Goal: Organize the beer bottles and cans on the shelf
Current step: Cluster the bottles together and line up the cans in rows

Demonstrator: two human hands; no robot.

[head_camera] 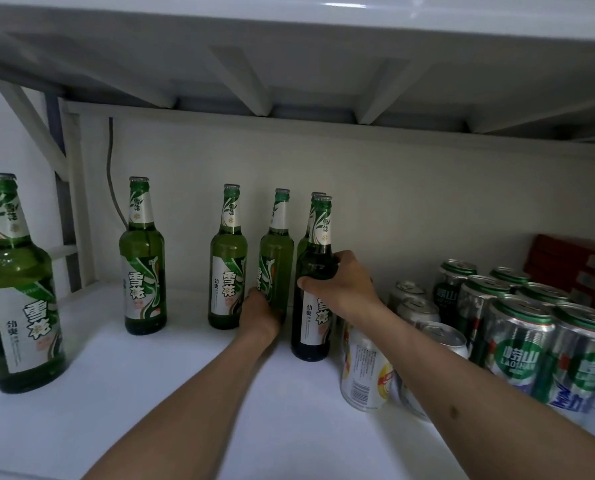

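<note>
Two bare arms reach onto a white shelf under another shelf. Six green beer bottles stand up on it.

The right hand has its fingers and thumb wrapped around the dark bottle, a bit right of the middle. It holds the wide part just under the neck. This bottle stands on the shelf, and a sixth bottle peeks out right behind it, at about 11 o'clock from it.

The left hand is low down, at 9 o'clock from the dark bottle. Its fingers curl around the bottom of the lighter bottle, which stands just beside the dark one.

Another bottle stands just left of that hand. One more bottle stands farther out at 9 o'clock, and the biggest-looking bottle is near the left edge, closest to the front.

At 3 o'clock from the dark bottle is a bunch of cans. The silver cans are nearest the right arm. The green cans sit packed together at the far right. Red boxes are stacked behind them by the wall.
</note>
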